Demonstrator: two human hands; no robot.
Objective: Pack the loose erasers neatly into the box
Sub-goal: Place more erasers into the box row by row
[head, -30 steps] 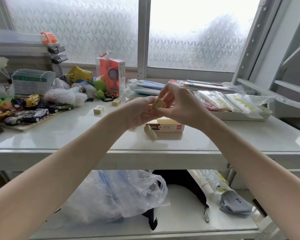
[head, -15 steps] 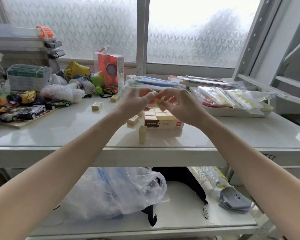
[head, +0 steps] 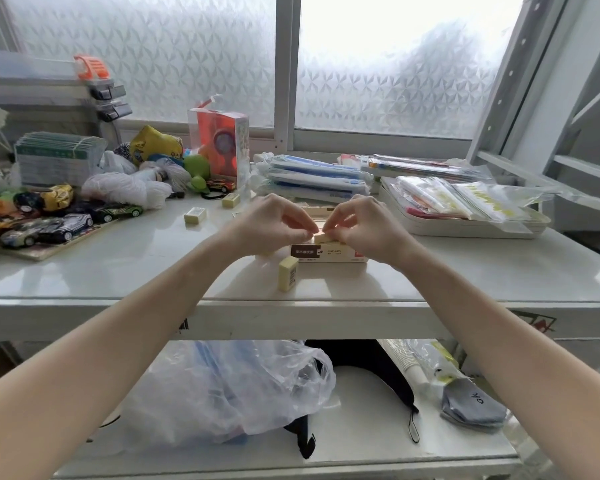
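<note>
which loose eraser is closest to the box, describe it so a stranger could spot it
Find the brown-and-cream box under both hands at the centre of the white table. Just in front of its left corner lies a pale yellow eraser, apart from the two erasers farther back near the toys.

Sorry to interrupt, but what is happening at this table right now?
A person is packing erasers into a small box. Both the left hand and the right hand pinch one eraser just above it. Three loose erasers remain on the table: one upright in front of the box, two farther back.
</note>
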